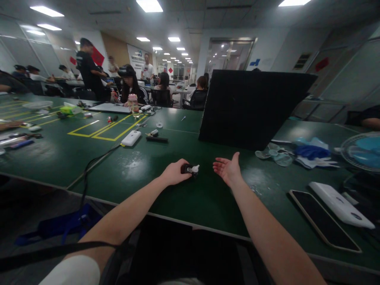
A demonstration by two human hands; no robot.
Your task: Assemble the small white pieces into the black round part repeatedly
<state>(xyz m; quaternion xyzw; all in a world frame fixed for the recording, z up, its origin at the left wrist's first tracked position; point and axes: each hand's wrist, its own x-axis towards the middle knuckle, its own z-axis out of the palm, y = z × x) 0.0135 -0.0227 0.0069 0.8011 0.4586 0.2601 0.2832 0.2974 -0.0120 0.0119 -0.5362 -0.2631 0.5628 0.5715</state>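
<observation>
Near the middle of the green table (166,198), my left hand (175,172) is closed around a small black part with a white tip (194,169). The white end points right, and my fingers cover the other end, so its exact kind does not show. My right hand (227,171) is held apart from it, to the right, fingers stretched out and palm turned toward the left hand. Nothing is in it. Behind the right hand stands a large black panel (243,109). Clear fan blades (274,154) lie right of that hand.
A phone (323,219) and a white power bank (341,204) lie front right, near a round fan guard (363,150) and a blue-and-white bundle (314,152). Left are another white power bank (131,138) with a cable and a black bar (157,139). People sit beyond.
</observation>
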